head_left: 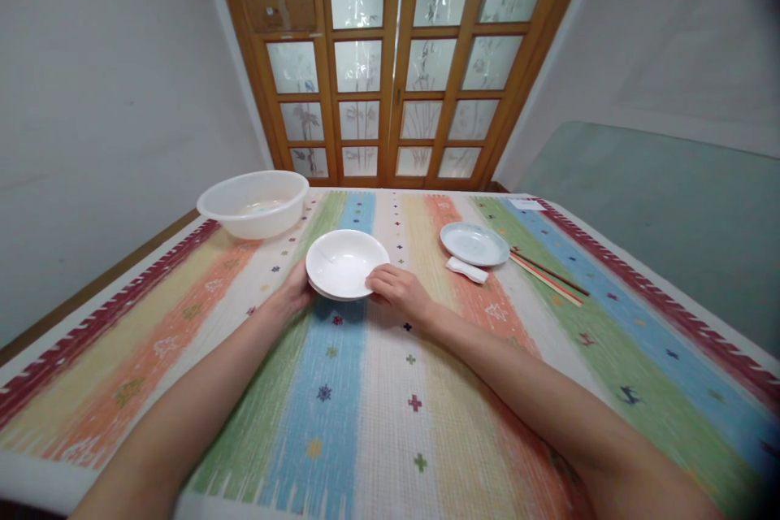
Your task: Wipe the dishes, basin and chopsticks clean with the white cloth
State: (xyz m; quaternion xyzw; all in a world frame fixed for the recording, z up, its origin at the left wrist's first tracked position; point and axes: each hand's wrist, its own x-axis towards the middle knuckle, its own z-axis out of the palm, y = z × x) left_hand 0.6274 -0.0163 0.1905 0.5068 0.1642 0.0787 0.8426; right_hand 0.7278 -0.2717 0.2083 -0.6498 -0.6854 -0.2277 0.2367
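Observation:
Two or more white bowls [346,263], stacked one in another, are held above the striped tablecloth near the middle of the table. My left hand [296,288] grips the left side of the stack, its fingers partly hidden behind and under the rim. On the right side, my right hand [396,289] has its fingers closed at the rim. The top bowl faces up, and nothing shows inside it.
A whitish plastic basin [256,207] stands at the back left. Toward the back right lie a pale plate [474,244], a folded white cloth [466,270] and several chopsticks [548,280]. Wooden glass-paned doors [390,65] stand beyond the table.

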